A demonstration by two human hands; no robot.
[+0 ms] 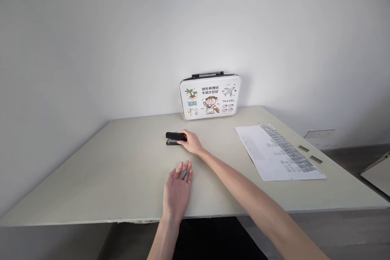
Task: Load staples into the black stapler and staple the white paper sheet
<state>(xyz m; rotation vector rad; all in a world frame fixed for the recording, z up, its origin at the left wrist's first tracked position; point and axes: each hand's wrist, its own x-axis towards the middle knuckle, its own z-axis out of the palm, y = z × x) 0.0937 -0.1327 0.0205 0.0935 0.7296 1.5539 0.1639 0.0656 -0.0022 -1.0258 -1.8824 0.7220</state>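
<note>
The right hand (191, 142) grips a long black stapler (175, 136); the left (177, 193) is palm-up, nearly flat — bearing a small grey rectangular bar (183, 174), perhaps metal.

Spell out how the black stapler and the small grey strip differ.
The black stapler is larger than the small grey strip. The stapler is black; the strip is grey. The right hand grips the stapler, while the strip lies loose on the upturned left hand. Both are in hand.
</note>
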